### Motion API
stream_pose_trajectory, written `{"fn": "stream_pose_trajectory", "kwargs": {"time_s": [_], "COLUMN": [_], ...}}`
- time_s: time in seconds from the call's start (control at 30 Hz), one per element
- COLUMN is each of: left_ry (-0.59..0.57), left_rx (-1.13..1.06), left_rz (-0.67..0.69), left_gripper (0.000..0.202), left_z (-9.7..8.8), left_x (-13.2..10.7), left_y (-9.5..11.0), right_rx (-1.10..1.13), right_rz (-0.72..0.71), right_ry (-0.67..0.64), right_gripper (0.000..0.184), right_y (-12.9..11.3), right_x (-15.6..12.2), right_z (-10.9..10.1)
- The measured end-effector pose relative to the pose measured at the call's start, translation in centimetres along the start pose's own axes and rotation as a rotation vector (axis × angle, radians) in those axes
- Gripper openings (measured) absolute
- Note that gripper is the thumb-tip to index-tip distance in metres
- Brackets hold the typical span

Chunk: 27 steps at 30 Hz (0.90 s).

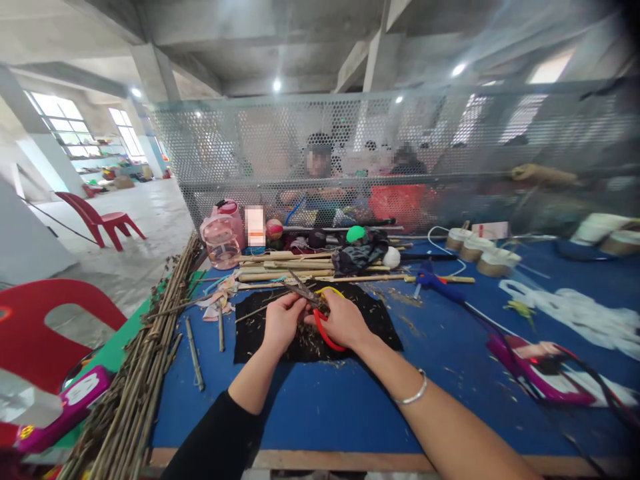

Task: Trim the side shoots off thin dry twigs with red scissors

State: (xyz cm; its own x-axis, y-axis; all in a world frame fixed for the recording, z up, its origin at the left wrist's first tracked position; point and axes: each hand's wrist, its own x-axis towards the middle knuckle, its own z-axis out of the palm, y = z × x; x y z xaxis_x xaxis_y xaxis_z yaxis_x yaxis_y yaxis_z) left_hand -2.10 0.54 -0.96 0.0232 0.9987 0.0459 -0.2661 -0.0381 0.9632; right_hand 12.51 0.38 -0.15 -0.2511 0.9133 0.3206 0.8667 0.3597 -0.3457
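My right hand (343,320) is closed around a pair of scissors (320,320) with red and yellow handles. Their metal blades point away and to the left, above a black cloth (377,320) strewn with plant scraps. Just left of the scissors, my left hand (285,323) pinches a thin twig (253,312), which sticks out to the left. The fingertips of both hands are close together, and the twig's end between them is hidden. Short cut sticks (194,353) lie on the blue table to the left.
A long bundle of twigs (145,353) lies along the table's left edge. Bamboo sticks (285,267), a pink bottle (223,240) and yarn balls stand behind the cloth. A blue glue gun (440,283) lies right. A perforated screen (225,153) closes the back, people beyond it.
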Motion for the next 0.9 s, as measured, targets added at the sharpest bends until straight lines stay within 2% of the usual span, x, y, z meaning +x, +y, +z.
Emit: {"fn": "stream_pose_trajectory", "kwargs": {"time_s": [0.27,0.43,0.57,0.9], "left_ry": [0.112,0.059,0.062,0.026], "left_rx": [-0.063,-0.053,-0.069,-0.020], "left_rz": [-0.086,-0.046,-0.075,-0.089], "left_gripper": [0.030,0.023,0.024,0.033], "left_z": [0.17,0.09,0.00,0.04], "left_x": [0.22,0.29,0.32,0.01], "left_y": [0.05,0.04,0.23,0.15], "right_rx": [-0.066,0.016,0.046,0.161], "right_rz": [0.141,0.111,0.064,0.161], "right_ry": [-0.055,-0.045,-0.019,-0.019], "right_gripper": [0.037,0.042,0.040,0.032], "right_y": [0.55,0.34,0.18,0.32], "right_x": [-0.39,-0.70,-0.79,-0.93], "right_z": [0.71,0.73,0.66,0.97]}}
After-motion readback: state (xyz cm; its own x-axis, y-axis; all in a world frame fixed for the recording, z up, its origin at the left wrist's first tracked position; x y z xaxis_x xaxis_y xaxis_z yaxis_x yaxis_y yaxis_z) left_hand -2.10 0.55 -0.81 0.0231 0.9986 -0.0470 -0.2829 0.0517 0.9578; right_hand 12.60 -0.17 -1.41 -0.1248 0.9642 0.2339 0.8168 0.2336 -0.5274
